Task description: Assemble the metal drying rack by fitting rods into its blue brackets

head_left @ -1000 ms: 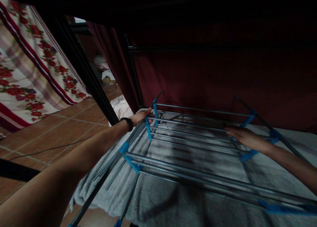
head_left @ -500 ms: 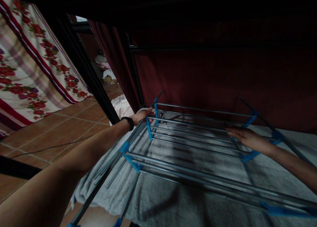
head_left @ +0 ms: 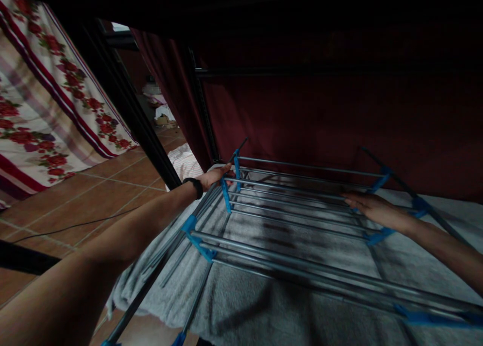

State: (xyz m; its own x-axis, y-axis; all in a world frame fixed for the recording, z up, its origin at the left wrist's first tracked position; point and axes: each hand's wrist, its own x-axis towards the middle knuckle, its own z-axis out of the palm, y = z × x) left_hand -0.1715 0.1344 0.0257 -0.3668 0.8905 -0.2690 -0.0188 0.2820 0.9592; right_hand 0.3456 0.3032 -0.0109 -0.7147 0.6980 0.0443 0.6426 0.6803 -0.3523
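A folding drying rack (head_left: 294,220) of grey metal rods with blue plastic joints lies nearly flat over a grey towel-like cloth (head_left: 245,306). My left hand (head_left: 215,176), with a black band on the wrist, grips the rack's left side near a blue joint. My right hand (head_left: 372,208) rests on the rods at the right side, fingers closed over a rod beside another blue joint.
A dark red curtain (head_left: 320,119) hangs behind the rack. A black metal post (head_left: 128,109) slants at the left, with a floral sheet (head_left: 49,104) beyond it. Terracotta floor tiles (head_left: 94,195) carry a thin black cable. A pale striped cloth (head_left: 184,161) lies near the post.
Only the camera view has shifted a little; both hands stay in the same places on the rack.
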